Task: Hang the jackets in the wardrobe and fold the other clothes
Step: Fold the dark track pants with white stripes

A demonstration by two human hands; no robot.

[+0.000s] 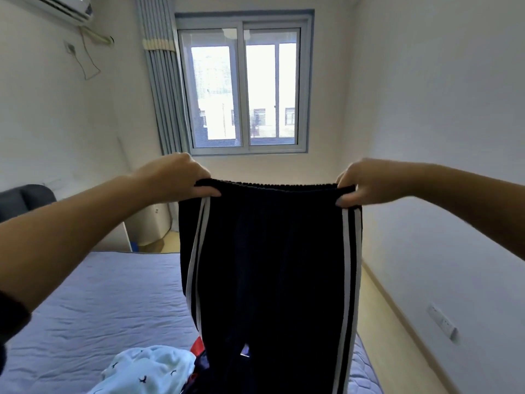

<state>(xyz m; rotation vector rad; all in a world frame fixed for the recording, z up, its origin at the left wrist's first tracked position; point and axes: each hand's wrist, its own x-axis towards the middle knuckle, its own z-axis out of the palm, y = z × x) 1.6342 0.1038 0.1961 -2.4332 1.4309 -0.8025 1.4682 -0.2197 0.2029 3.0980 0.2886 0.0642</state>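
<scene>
A pair of dark navy track trousers (270,265), knitted and with white stripes down each outer seam, is held up in the air over the right-hand near part of the bed (99,294), which is covered in a lavender-blue quilted sheet. The trousers' long axis runs straight up and down: the ribbed elastic waistband is at the top, pulled out level from side to side, and the legs hang down toward the bed, with their lower ends out of view below.

The left hand (176,177) holds the waistband's left corner. Its grip is pinched on the fabric, thumb in front and curled fingers over the top edge. The right hand (366,180) holds the right corner the same way, its grip pinching the band between thumb and fingers. Both forearms reach forward, bare.

On the near end of the bed, just left of the hanging legs, lies a crumpled pale blue garment (147,368) printed with small dark birds, and a scrap of red cloth (198,346) shows beside it. Beyond the far end of the bed is a white-framed sliding window (244,89) with a pleated blue-grey curtain (162,81) drawn to its left.
</scene>
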